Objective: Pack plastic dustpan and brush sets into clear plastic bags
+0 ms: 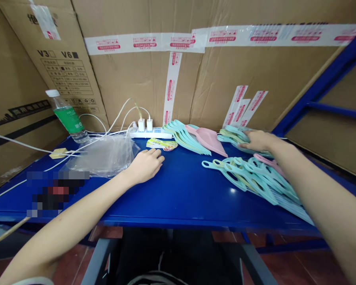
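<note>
Pastel plastic scoops (pixel 250 176) lie in fanned rows on a blue metal table (pixel 178 194), with the largest fan just in front of my right hand (pixel 256 140) and toward my body. My right hand lies palm-down over a smaller teal and pale green stack (pixel 234 134), touching it, though I cannot tell whether my fingers are gripping it or only resting there. Further left, beyond the gap between my hands, stand a teal fan (pixel 185 138) and a single pink scoop (pixel 206 138). My left hand (pixel 145 166) rests empty on the tabletop, its fingers loosely curled, near a clear plastic bag (pixel 105 156) and some small printed cards (pixel 161 144). These scoops look light and thin, stiff enough to keep their shape but likely to flex a little. Their smooth surfaces will probably slip against one another, so a tug on one overlapping piece could shift its neighbours. I would judge the narrow handle, near its looped end, the easiest place to pinch one free, while the wider pan offers a steadier hold once it is clear of the pile
</note>
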`<state>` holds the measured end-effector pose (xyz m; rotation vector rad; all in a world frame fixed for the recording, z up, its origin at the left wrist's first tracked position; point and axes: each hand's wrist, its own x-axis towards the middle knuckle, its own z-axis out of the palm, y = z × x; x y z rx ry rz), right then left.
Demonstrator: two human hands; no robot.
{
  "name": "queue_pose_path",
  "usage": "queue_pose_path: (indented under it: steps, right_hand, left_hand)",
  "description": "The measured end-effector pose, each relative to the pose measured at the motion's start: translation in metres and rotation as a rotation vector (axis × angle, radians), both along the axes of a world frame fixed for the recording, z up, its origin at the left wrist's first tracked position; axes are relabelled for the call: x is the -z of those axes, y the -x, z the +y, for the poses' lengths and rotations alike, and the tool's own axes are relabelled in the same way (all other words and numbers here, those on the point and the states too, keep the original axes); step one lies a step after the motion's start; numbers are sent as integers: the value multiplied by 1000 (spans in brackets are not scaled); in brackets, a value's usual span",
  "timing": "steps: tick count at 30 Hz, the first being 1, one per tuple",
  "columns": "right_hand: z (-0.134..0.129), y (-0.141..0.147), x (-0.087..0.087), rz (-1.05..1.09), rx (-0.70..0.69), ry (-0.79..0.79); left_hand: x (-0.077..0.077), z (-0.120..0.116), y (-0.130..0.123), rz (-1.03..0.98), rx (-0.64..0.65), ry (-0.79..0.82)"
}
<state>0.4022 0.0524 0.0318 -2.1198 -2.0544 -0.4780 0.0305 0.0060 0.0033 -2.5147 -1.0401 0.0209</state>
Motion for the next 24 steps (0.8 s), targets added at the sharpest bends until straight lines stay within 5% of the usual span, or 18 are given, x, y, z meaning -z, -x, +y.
queue_pose_path:
  steps: [9, 15, 19, 24]
  right_hand:
    - [-14, 69, -27, -39, -98, 83]
    - [-24, 106, -7, 14, -271, -71]
    - [-26, 105, 13, 102, -443, -141]
    - [-27, 107, 21, 140, -486, -95]
  left_hand:
    - [3, 0, -2, 27, -7, 60]
    - [6, 2, -1, 1, 0, 83]
    - [8, 3, 0, -23, 0, 81]
    - [5, 3, -2, 1, -38, 107]
